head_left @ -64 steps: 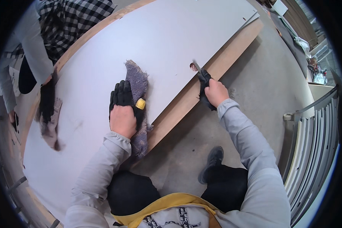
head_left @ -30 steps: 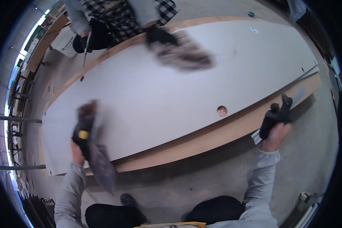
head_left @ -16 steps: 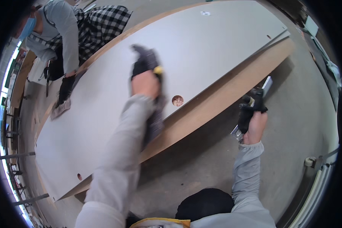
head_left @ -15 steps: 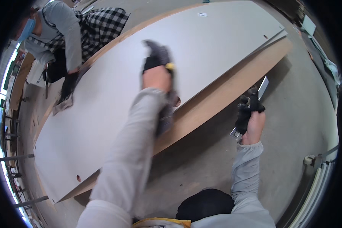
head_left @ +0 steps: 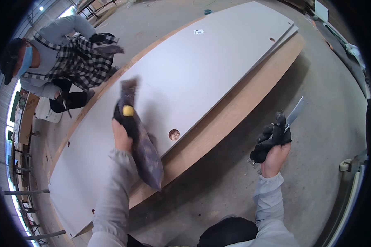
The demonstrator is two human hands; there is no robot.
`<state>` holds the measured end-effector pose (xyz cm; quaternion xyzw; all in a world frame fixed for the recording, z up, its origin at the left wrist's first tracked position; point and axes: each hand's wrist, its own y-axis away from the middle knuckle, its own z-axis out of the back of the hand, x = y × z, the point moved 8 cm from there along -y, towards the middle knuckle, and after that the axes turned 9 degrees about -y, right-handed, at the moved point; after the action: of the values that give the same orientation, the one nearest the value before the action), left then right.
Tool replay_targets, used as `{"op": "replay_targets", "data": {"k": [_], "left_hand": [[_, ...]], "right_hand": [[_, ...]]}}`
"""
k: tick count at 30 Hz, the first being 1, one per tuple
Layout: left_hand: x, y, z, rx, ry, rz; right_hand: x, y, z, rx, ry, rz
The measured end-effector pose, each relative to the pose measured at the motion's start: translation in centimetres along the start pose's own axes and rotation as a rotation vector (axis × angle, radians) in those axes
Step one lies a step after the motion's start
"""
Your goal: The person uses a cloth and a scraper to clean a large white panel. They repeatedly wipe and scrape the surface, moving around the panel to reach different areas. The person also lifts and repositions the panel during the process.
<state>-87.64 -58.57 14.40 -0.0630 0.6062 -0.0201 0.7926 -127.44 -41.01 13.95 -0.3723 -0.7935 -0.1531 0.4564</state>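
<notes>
My left hand (head_left: pixel 123 125), in a black glove with a yellow patch on it, grips a blurred purple-grey rag (head_left: pixel 146 157) over the white panel (head_left: pixel 218 66), left of a round hole (head_left: pixel 174 134). My right hand (head_left: pixel 273 142), in a black glove, is closed on a flat metal-bladed tool (head_left: pixel 294 110) held out over the floor, right of the brown board (head_left: pixel 247 101) that shows beneath the panel's edge.
A co-worker (head_left: pixel 66 61) in a checked garment and mask crouches at the panel's far left, holding a rag and a tool. Grey metal bars (head_left: pixel 29 192) stick out at the left. A rack (head_left: pixel 350 173) with strips stands at the right. Boards lean along the upper right.
My left hand and rag have moved down and leftward across the panel since half a second ago. The co-worker has raised the hand with the rag off the panel toward their lap.
</notes>
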Motion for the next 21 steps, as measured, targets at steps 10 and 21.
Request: {"op": "replay_targets", "data": {"k": [10,21], "left_hand": [[11.5,-16.8,-14.6,-0.187,-1.140,-0.148],[7.6,-5.4,-24.3,0.780,-0.894,-0.382]], "right_hand": [[-11.4,-1.2,6.0,0.102,0.050,-0.178],[-14.8,-3.4,2.8,0.367,0.352,-0.217]]}}
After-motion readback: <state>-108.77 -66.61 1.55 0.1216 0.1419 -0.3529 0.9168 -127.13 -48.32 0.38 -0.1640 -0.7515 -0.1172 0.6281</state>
